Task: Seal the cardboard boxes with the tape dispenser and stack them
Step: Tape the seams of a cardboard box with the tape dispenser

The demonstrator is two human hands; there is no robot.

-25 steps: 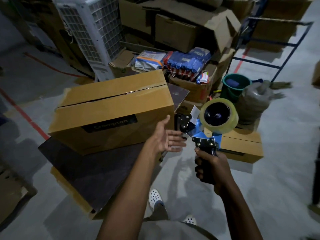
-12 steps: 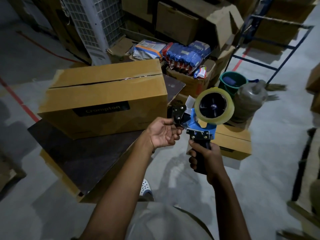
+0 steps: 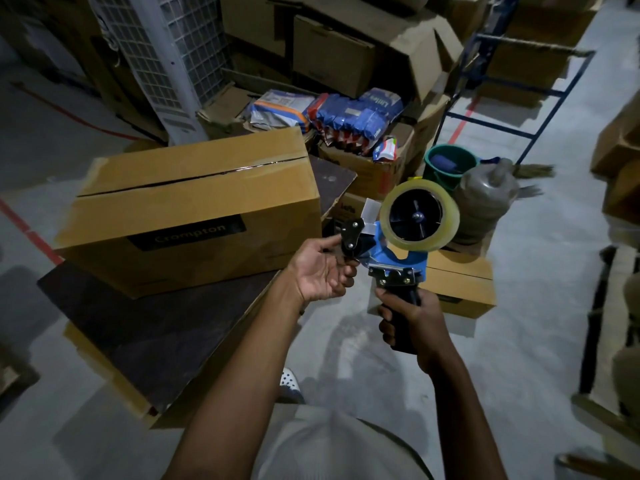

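A large brown cardboard box (image 3: 194, 216) marked "Crompton" stands on a dark board (image 3: 145, 337), its top flaps closed with an open seam along the middle. My right hand (image 3: 412, 323) grips the black handle of a blue tape dispenser (image 3: 398, 251) that carries a clear tape roll (image 3: 419, 216). My left hand (image 3: 322, 268) is palm up at the dispenser's front, thumb and fingertips on its black roller end. A smaller sealed box (image 3: 460, 285) lies on the floor behind the dispenser.
Piled cardboard boxes (image 3: 332, 53) and blue packets (image 3: 356, 116) fill the back. A white cooler grille (image 3: 166, 57) stands back left. A green bucket (image 3: 450, 164), a grey sack (image 3: 485, 202) and a blue metal frame (image 3: 540, 95) stand to the right. My foot (image 3: 289, 384) shows on the grey floor.
My left hand, open and apart from the dispenser a second ago, has closed in and now holds its front roller end. The view has shifted slightly downward.
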